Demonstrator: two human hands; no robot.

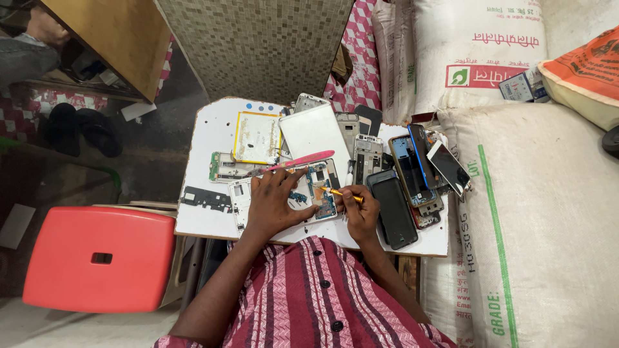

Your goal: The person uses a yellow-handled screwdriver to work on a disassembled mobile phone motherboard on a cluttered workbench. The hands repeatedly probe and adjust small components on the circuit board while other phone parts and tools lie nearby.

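At centre frame, on the white worktop (206, 129), my left hand (274, 203) lies flat with fingers spread, pressing down on an opened phone frame (320, 190) with its blue circuit board exposed. Left grip: apart, palm down, holding the frame steady rather than closed around it.

My right hand (360, 209), just right of the frame, has its grip clamped together on a yellow-handled screwdriver (340, 194). Tip points left, onto the board near its middle. Whether the tip actually touches a screw I cannot tell; too small.

A pink tool (302, 160) with a long flat shape lies just above my left fingers, angled up to the right. Above it, a white back cover (313, 132), and to its left a yellow-edged panel (256, 136). Left of my hand: a bare metal mid-frame (225, 169) and a black strip part (205, 198).

Right half of worktop: a heap of phones and phone shells, among them a black handset (393, 209) near my right wrist and a blue-rimmed phone (407, 169) beyond it.

Lower left of frame: a red plastic stool (100, 258). Right side: big white woven sacks (548, 212) touching the worktop's edge.
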